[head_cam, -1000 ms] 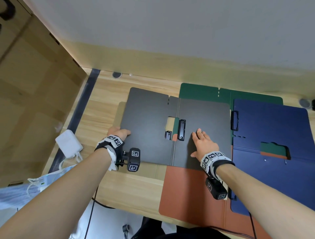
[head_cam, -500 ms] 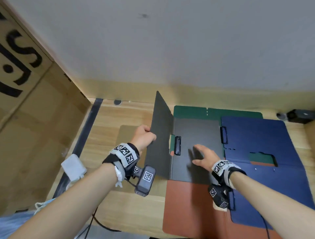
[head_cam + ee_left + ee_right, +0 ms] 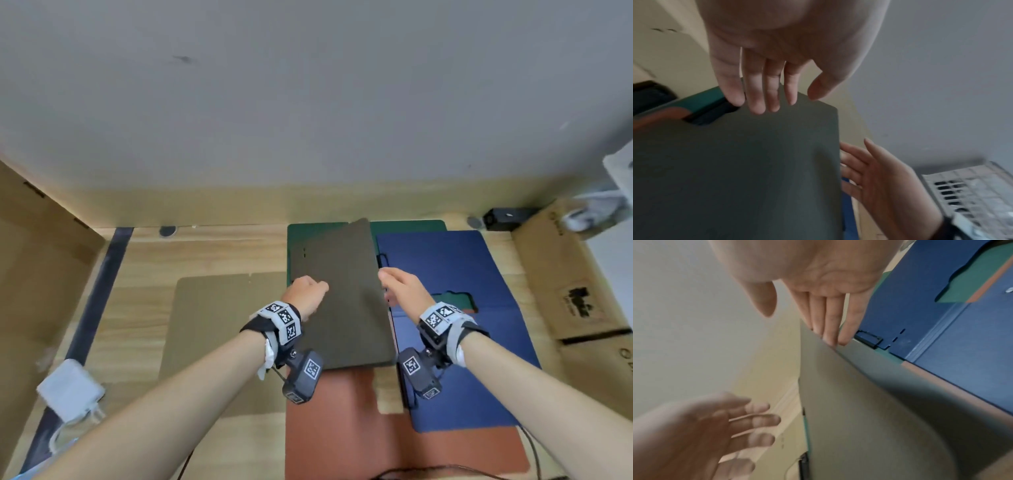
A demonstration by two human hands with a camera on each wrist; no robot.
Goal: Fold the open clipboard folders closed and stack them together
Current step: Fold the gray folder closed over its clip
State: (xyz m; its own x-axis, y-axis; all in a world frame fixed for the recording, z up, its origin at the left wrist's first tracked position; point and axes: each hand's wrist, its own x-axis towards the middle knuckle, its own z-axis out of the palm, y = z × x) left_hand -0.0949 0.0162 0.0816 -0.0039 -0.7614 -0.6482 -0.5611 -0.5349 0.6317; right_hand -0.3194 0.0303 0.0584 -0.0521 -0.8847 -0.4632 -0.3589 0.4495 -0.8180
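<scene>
The grey clipboard folder [image 3: 342, 301] lies in the middle of the table, its cover folded over and still slightly raised above its base in the right wrist view [image 3: 859, 418]. My left hand [image 3: 308, 294] touches the cover's left edge with straight fingers [image 3: 756, 104]. My right hand [image 3: 399, 286] stands at the right edge, its straight fingers [image 3: 830, 331] touching the cover's rim. Under and around the grey folder lie an open green folder [image 3: 318, 229], an open blue folder [image 3: 462, 267], a rust-orange folder [image 3: 342, 428] and a tan folder [image 3: 219, 325].
A white charger [image 3: 70, 389] with its cable lies at the table's left edge. Cardboard boxes stand on the right [image 3: 575, 281] and the left [image 3: 41, 257]. A small black device [image 3: 507, 217] sits at the back right by the wall.
The grey folder's left cover swung up and over to the right onto its other half, led by my left hand. My right hand left the inside panel for the right edge.
</scene>
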